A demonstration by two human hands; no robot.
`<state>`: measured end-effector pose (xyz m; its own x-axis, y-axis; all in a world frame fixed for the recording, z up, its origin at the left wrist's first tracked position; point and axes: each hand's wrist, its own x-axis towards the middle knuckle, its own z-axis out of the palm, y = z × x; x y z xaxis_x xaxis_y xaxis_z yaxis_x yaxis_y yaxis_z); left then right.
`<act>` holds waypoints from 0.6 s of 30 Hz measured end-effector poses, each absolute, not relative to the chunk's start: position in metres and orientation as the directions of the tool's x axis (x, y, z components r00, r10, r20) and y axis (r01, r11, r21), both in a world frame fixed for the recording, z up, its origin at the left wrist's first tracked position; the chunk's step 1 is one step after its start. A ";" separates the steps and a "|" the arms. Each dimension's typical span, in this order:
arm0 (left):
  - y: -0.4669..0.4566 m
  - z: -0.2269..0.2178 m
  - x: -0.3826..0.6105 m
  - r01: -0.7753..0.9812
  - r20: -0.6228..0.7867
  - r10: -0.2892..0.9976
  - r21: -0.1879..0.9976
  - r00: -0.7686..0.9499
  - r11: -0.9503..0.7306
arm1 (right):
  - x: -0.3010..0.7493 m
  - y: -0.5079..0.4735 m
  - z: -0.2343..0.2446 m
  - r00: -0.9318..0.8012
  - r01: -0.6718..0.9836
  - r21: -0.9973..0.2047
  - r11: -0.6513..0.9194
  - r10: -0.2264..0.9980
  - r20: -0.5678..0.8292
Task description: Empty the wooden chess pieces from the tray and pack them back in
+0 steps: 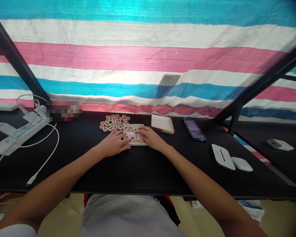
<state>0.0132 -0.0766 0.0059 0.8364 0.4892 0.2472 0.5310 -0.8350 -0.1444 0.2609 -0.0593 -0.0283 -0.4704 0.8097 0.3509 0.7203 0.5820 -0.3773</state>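
A white open box (145,144) sits on the black table in front of me, with a red-lined sheet in its bottom. Round Chinese chess pieces (132,139) with black characters lie in it in rows along the far and near sides. My left hand (114,143) is at the box's left edge, fingers spread, fingertips over the rim by the pieces. From the right, my right hand (150,138) reaches over the box, its bent fingers on a piece (136,129) in the far row; its thumb is mostly hidden. Behind the left hand lies a cluster of more pieces (113,122), several with red characters.
A shallow box lid (162,123) lies right of the box, and a blurred phone (194,129) beyond it. Farther right are a white flat device (222,156) and a white rounded case (241,163). A power strip (17,135) and a white cable (48,161) occupy the left side.
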 end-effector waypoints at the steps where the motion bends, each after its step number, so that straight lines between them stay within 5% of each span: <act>1: -0.077 0.006 0.013 0.533 0.247 0.492 -0.140 0.835 -0.834 | 0.261 -0.059 -0.028 -0.469 0.721 -0.378 0.581 0.810 0.352; 18: -0.083 0.011 0.018 0.557 0.270 0.514 -0.110 0.814 -0.823 | 0.261 -0.059 -0.029 -0.477 0.726 -0.371 0.579 0.813 0.334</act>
